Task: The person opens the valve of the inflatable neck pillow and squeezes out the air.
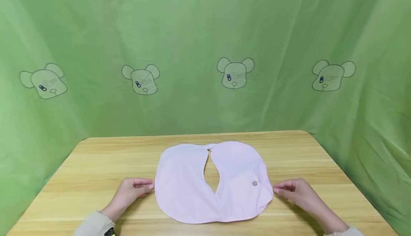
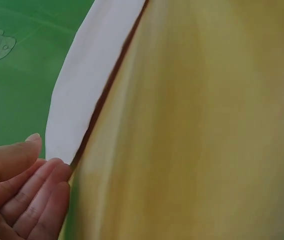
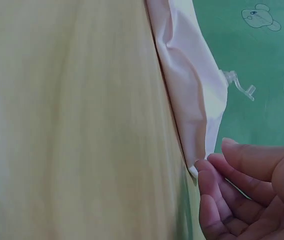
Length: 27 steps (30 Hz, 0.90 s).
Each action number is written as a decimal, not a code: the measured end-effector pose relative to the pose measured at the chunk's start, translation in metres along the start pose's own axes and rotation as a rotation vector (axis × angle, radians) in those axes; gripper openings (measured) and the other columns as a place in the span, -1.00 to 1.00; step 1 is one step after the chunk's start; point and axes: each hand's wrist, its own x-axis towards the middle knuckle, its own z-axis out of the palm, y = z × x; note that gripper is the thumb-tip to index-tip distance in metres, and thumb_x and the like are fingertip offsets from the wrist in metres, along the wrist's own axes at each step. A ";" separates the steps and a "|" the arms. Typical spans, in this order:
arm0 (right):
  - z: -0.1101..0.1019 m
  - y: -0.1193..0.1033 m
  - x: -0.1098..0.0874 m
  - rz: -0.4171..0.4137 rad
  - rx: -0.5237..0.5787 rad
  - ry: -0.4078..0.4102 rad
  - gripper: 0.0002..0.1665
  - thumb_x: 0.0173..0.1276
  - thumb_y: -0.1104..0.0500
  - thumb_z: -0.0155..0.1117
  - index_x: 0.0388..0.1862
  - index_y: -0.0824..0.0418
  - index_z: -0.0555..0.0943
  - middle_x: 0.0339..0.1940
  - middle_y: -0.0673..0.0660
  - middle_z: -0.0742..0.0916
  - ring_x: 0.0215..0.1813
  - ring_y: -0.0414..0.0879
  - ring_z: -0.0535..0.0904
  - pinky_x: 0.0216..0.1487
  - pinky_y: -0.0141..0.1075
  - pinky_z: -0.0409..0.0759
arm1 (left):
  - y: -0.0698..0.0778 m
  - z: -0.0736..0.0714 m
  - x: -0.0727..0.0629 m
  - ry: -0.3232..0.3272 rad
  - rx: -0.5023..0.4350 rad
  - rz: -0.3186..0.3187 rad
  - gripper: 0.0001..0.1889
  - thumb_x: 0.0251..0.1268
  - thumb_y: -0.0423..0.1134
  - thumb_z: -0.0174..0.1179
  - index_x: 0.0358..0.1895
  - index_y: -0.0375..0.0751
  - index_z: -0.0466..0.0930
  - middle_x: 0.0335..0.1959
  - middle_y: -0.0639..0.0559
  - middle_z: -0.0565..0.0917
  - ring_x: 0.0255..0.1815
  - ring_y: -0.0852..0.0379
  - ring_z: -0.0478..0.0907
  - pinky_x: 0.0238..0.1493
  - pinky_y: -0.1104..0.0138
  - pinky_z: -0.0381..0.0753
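A flat, uninflated pink neck pillow [image 1: 186, 186] lies on the table, its two lobes meeting at the far side around a narrow opening. On its right lobe is a clear plastic valve [image 1: 254, 183], which sticks up in the right wrist view [image 3: 239, 82]. My left hand [image 1: 135, 190] is at the pillow's left edge; its fingertips reach the rim, with the thumb apart from them in the left wrist view. At the opposite edge, my right hand [image 1: 295, 192] touches the creased rim with its fingertips, thumb raised off the fabric. Neither hand visibly pinches it.
The wood-grain table [image 1: 96, 164] has rounded far corners. Behind and beside it hangs a green curtain [image 1: 186, 25] printed with several bear heads. A dark watch [image 1: 110, 232] shows at the left sleeve's cuff.
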 end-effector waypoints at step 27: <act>0.014 0.000 0.008 0.108 -0.023 0.053 -0.81 0.20 0.14 0.35 -0.37 0.28 0.69 -0.52 0.01 0.66 -0.48 -0.17 0.37 -0.49 -0.41 0.36 | -0.001 0.022 0.000 0.086 -0.181 -0.094 -0.63 0.08 -0.41 0.32 -0.03 -0.55 0.57 -0.27 -0.22 0.72 -0.30 0.12 0.67 -0.24 0.33 0.68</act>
